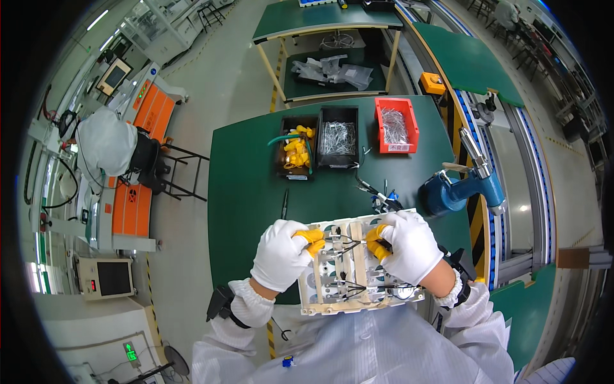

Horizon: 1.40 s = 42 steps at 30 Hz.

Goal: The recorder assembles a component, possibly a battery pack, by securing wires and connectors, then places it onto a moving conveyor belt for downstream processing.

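Note:
A white frame-like panel [345, 307], fitted with black wires and small metal brackets, lies tilted at the table's front edge against my body. Both hands wear white gloves with yellow finger cots. My left hand [281, 253] is closed in a pinch over the panel's upper left part, close to a black wire bundle [345, 242]. Over the upper right part, my right hand [408, 246] is also closed, its yellow fingertips drawn together. What either pinch holds is hidden by the fingers. Beyond the panel, a cluster of dark cables [384, 200] with blue bits rests on the table.
On the green table [246, 192] stand a black bin [297, 171] of yellow finger cots, a black bin [338, 160] and a red bin [396, 148] of thin metal pins. A black pen-like tool [284, 203] lies left; a blue rivet gun [448, 194] stands right, beside a conveyor [518, 160].

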Tool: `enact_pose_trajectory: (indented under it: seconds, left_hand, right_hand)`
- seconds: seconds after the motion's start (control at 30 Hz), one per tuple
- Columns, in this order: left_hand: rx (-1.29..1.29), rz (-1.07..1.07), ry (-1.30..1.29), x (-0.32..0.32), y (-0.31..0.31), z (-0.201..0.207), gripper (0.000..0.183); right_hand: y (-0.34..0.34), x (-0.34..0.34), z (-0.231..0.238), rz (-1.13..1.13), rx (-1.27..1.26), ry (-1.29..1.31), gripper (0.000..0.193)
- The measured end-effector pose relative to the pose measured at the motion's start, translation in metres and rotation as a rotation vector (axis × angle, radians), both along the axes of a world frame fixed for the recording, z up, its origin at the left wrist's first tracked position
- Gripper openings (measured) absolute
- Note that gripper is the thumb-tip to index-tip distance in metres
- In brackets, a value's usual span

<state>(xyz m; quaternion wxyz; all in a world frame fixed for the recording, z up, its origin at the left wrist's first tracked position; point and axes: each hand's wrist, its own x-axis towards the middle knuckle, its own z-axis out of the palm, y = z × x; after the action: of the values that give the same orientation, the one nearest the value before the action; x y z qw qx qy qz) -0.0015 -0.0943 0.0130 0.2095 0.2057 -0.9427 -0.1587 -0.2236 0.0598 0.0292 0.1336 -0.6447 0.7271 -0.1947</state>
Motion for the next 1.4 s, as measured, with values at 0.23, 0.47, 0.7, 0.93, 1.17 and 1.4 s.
enact_pose_trajectory:
  seconds: [0.23, 0.47, 0.7, 0.93, 1.17, 1.4]
  left_hand:
    - [0.012, -0.106, -0.070, -0.006, -0.003, 0.005, 0.012]
    - [0.045, -0.056, -0.078, -0.008, 0.002, 0.003, 0.014]
    - [0.407, 0.546, 0.197, 0.021, -0.025, -0.026, 0.014]
    - [0.135, 0.614, -0.545, 0.028, -0.027, -0.130, 0.040]
    - [0.727, 0.444, 0.074, 0.055, 0.019, 0.013, 0.009]
    - [0.761, -0.177, 0.196, 0.026, 0.057, 0.056, 0.015]
  right_hand:
    - [-0.002, 0.000, 0.002, -0.005, 0.027, -0.021, 0.016]
    - [-0.004, 0.000, 0.003, 0.020, 0.015, -0.023, 0.015]
    - [-0.001, 0.009, 0.013, 0.001, -0.159, 0.073, 0.018]
    - [0.015, 0.010, 0.026, -0.093, -0.488, 0.045, 0.034]
    - [0.004, 0.014, 0.052, 0.160, -0.323, 0.089, 0.048]
    - [-0.037, 0.018, 0.034, 0.348, -0.336, -0.006, 0.023]
